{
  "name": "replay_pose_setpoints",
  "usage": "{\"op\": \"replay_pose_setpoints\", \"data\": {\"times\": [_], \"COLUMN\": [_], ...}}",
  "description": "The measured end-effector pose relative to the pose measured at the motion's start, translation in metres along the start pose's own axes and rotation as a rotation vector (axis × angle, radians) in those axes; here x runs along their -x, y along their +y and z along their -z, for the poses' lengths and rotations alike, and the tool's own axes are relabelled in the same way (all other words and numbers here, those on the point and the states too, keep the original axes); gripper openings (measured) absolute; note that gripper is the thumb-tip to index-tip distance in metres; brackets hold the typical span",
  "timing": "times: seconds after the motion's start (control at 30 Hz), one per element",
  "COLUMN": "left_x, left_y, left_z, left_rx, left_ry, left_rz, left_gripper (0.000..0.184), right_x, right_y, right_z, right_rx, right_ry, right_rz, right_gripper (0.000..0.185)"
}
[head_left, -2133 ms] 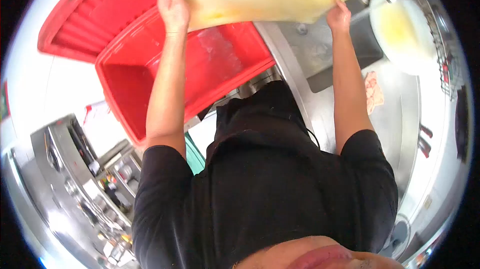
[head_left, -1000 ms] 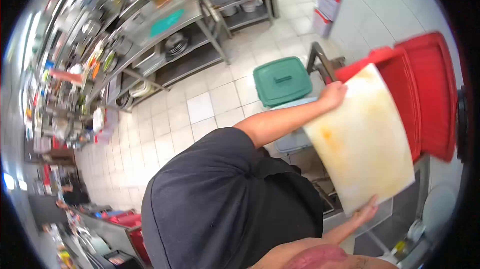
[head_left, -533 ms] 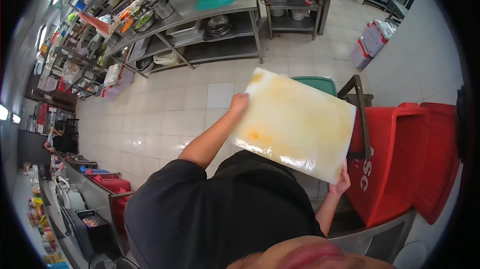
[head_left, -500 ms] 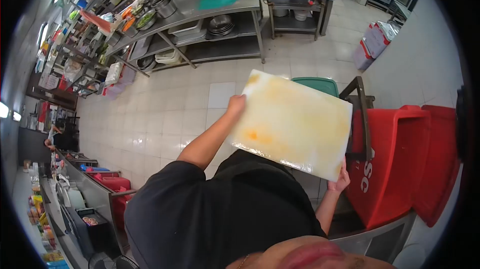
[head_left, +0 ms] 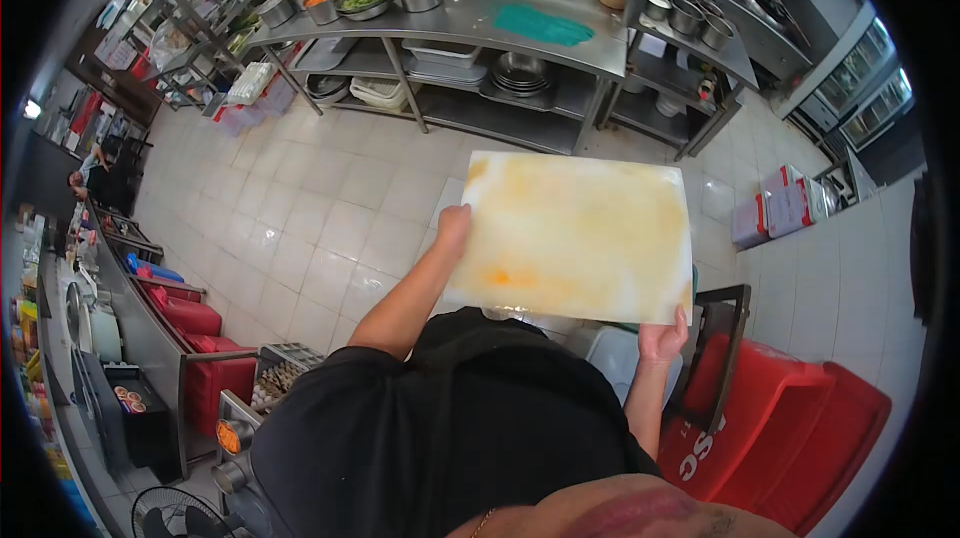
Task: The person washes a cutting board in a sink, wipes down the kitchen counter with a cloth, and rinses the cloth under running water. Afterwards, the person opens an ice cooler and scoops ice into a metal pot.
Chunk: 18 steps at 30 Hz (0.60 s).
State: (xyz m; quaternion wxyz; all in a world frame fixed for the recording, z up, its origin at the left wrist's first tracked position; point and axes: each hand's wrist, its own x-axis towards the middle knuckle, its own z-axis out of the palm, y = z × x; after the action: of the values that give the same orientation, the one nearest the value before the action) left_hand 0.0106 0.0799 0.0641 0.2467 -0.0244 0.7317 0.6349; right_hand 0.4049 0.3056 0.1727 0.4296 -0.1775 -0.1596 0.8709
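Between my two hands I carry a big white cutting board (head_left: 580,238), stained yellow with an orange patch near its lower left. It is held in front of my body, above the floor. My left hand (head_left: 454,229) is closed on the board's left edge. Low on the right, my right hand (head_left: 663,337) grips the near edge by the corner, its thumb on top. The fingers under the board are hidden.
Ahead stands a steel table (head_left: 455,23) with pots, food bowls and a green patch on top. Red bins (head_left: 770,428) stand at my right, beside a dark metal frame (head_left: 735,338). Red-and-white boxes (head_left: 770,208) sit along the right wall. A person (head_left: 100,178) is far left.
My view has turned toward the steel table, which now sits more to the right. The board has levelled out and stays in both hands. The red bins appear lower.
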Motion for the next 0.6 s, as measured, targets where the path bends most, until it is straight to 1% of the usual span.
{"op": "replay_pose_setpoints", "data": {"times": [0.1,0.2,0.33,0.4,0.5,0.6], "left_x": [-0.053,-0.089,-0.13,-0.153,-0.178,-0.21], "left_y": [0.037,0.067,0.099,0.094,0.12,0.151], "left_z": [0.016,0.031,0.026,0.018,0.007,0.0], "left_rx": [0.122,0.066,0.096,0.165,0.241,0.176], "left_ry": [0.06,0.011,-0.015,-0.002,0.032,0.072], "left_rz": [0.016,0.007,0.04,0.029,0.021,-0.031], "left_gripper": [0.024,0.024,0.021,0.019,0.018,0.017], "right_x": [-0.044,-0.069,-0.117,-0.148,-0.204,-0.263], "right_y": [0.039,0.063,0.086,0.098,0.118,0.13], "right_z": [-0.017,-0.054,-0.086,-0.093,-0.087,-0.084], "right_rx": [-0.002,0.037,-0.04,-0.068,-0.014,-0.016], "right_ry": [0.058,-0.027,-0.044,-0.014,-0.006,-0.044], "right_rz": [-0.079,-0.035,-0.027,-0.077,-0.132,-0.145], "right_gripper": [0.051,0.05,0.05,0.05,0.05,0.049]}}
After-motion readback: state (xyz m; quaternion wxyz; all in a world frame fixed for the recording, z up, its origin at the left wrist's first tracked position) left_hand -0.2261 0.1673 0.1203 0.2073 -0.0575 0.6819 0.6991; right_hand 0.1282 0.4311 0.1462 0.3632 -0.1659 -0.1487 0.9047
